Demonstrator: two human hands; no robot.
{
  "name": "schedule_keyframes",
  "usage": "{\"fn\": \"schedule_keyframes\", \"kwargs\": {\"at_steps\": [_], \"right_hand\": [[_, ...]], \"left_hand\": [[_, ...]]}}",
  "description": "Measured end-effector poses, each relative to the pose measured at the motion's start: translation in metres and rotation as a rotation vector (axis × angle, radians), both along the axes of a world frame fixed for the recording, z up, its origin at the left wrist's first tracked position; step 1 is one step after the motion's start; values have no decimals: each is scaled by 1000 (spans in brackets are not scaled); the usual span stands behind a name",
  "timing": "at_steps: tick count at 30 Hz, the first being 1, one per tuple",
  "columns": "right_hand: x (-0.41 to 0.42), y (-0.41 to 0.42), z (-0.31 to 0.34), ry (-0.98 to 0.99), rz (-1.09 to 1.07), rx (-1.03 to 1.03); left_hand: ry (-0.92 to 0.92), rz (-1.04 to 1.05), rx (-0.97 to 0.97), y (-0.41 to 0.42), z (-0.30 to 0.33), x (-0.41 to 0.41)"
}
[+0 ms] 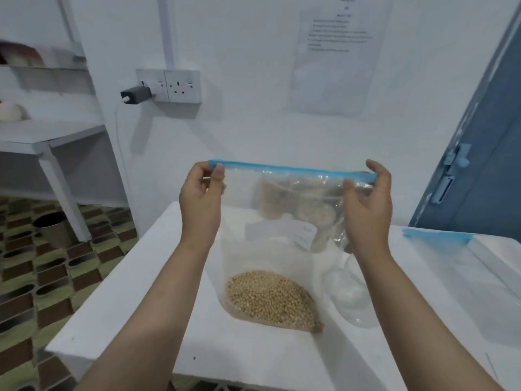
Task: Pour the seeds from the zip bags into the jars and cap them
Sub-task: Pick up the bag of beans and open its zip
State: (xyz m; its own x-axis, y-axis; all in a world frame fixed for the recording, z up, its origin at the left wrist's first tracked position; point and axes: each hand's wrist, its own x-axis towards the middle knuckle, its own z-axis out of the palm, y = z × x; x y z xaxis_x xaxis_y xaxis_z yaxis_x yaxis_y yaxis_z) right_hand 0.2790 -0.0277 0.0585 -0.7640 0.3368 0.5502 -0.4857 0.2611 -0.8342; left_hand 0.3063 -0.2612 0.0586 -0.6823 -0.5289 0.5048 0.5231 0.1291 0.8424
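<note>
Head view. Zip bag (pixel 270 249) held upright over the middle of the white table (pixel 135 292), its bottom resting on or just above the surface; cannot tell which. Blue zip strip (pixel 290 168) stretched level between both hands. Left hand (pixel 201 193) pinches the strip's left end between thumb and fingers. Right hand (pixel 369 198) pinches the right end, thumb up, fingers curled behind the plastic. Seeds (pixel 270 299) lie in a heap at the bag's bottom.

Progress, judged: early. The seal looks closed, nothing poured from this bag. Through the plastic, toward the table's far edge, what look like jars (pixel 307 207) holding tan contents; blurred, caps not discernible. A clear, seemingly empty container (pixel 352 300) stands just right of the bag. Left to do: open the zip, pour, cap.

Second bag (pixel 439 238) lies flat at the table's right edge.

Room: white wall, double socket (pixel 183 86) with black charger (pixel 135 95), printed sheet (pixel 335 52), white shelving (pixel 56 136) to the left, blue door (pixel 479 165) to the right, patterned floor (pixel 42 277).
</note>
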Motion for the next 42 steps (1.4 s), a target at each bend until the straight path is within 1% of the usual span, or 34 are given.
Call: {"fn": "schedule_keyframes", "kwargs": {"at_steps": [2,3,5,6,7,9,11,13,16,20,23,29,35,42], "right_hand": [[-6,3,-5,8,-107,247],[-9,5,-10,-30,-152,388],[-10,5,-19,-190,-221,621],[-8,4,-22,-256,-241,688],[-5,3,-25,-282,-253,728],[2,-1,-28,-215,-243,777],[12,-8,-27,-91,-164,749],[22,-18,-24,22,-68,651],[26,-28,-17,137,15,542],[24,-33,-10,204,111,399],[28,-37,-3,177,164,324],[32,-45,6,198,229,288],[35,-52,10,256,198,308],[22,-47,7,292,121,383]], "left_hand": [[-12,-22,-150,6,0,4],[-18,-36,-240,10,0,5],[-22,-57,-437,21,1,5],[-19,-59,-535,28,1,6],[-12,-65,-608,34,0,6],[-3,-105,-656,46,-2,9],[-9,-152,-650,53,-5,12],[-16,-158,-636,56,-8,13],[-13,-151,-535,56,-4,17],[-20,-255,-295,54,5,26],[-20,-250,-247,49,9,25],[-11,-251,-227,44,9,27],[34,-241,-216,37,8,26],[95,-90,-142,19,10,18]]}}
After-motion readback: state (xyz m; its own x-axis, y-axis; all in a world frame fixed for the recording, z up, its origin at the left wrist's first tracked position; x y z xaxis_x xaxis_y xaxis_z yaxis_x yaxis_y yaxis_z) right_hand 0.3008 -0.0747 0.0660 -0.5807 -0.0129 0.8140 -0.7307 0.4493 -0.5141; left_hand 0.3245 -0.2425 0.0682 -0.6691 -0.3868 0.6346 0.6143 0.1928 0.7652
